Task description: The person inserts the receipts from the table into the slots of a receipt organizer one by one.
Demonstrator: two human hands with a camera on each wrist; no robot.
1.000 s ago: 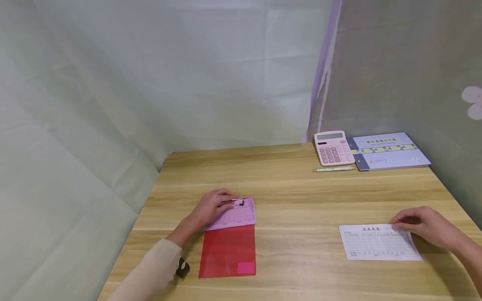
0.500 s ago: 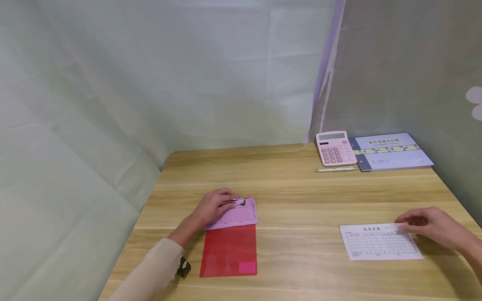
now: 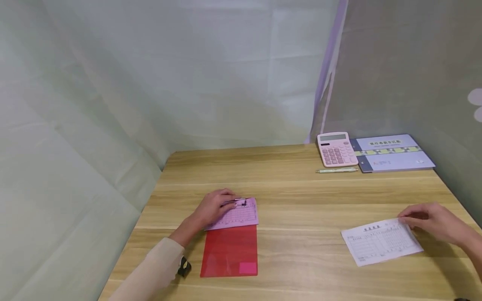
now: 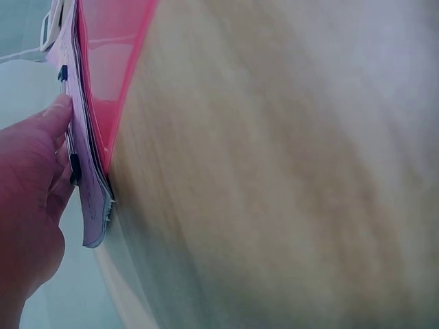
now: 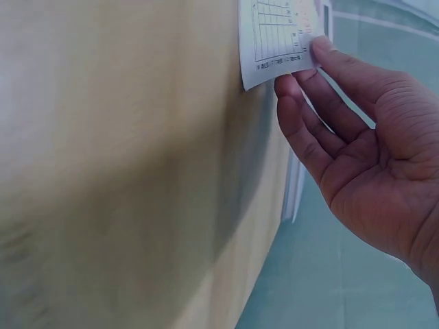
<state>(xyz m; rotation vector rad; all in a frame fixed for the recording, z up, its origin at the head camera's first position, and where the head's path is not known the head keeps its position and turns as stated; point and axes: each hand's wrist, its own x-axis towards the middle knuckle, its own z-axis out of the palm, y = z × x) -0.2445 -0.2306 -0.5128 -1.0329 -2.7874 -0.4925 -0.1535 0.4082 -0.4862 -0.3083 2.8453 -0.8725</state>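
Note:
Left of the table's middle lies a red clipboard [image 3: 231,251] with a pink sticker at its lower right. A stack of pink printed slips [image 3: 241,215] covers its top part. At the metal clip [image 4: 74,130] on the top edge, my left hand [image 3: 214,207] grips with the thumb on the wire and the fingers behind. On the right, my right hand [image 3: 438,221] pinches the upper right corner of a white printed form [image 3: 380,241] between thumb and fingers. In the right wrist view the form's corner [image 5: 281,41] is raised off the wood.
A pink calculator [image 3: 337,149], a pen [image 3: 337,170] and a blue-grey account book [image 3: 393,153] lie at the back right of the wooden table [image 3: 301,267]. Pale curtains [image 3: 226,75] hang behind and beside it. A black item [image 3: 184,266] sits by the left cuff.
My right hand has risen slightly with the white form, whose right side is lifted and which has turned a little. My left hand stays at the clip.

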